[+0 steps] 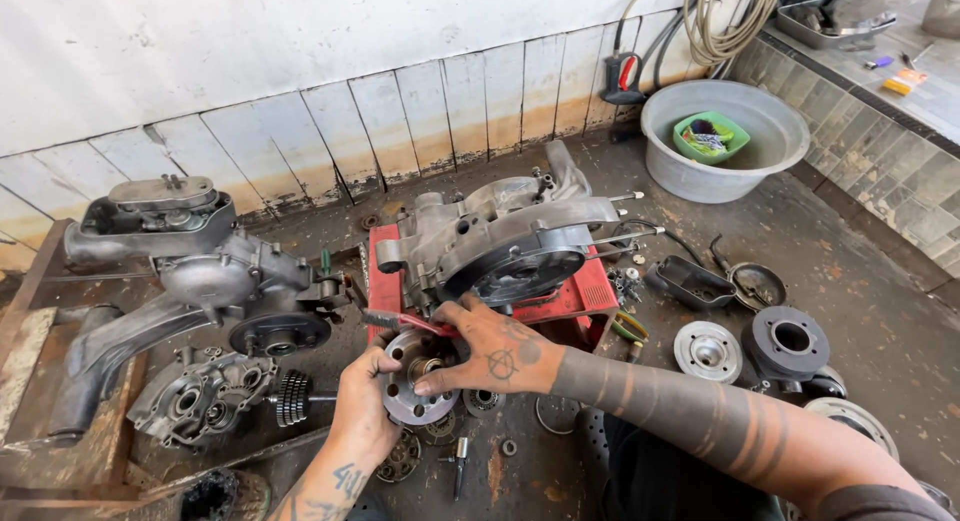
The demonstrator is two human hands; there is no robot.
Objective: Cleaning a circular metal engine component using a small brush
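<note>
A round metal clutch disc (415, 379) sits low on the grimy floor (860, 311), before a red stand (585, 296) bearing an engine case (500, 236). The left hand (362, 406) grips its rim; the right hand (490, 353) lies across it, fingers (432, 384) spread flat.

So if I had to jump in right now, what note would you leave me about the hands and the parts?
Left hand: grips the left edge of the round metal clutch-like disc and steadies it above the floor.
Right hand: lies flat over the disc's right side, fingers spread, with a red-handled tool just under the fingertips.
Nearby: the engine case sits on a red stand behind the hands; a second engine stands to the left, with a gear shaft beside it.
Done: the disc is out of the engine and many parts lie loose on the floor.
Left: I cannot tell how far the work on the disc has got.
</note>
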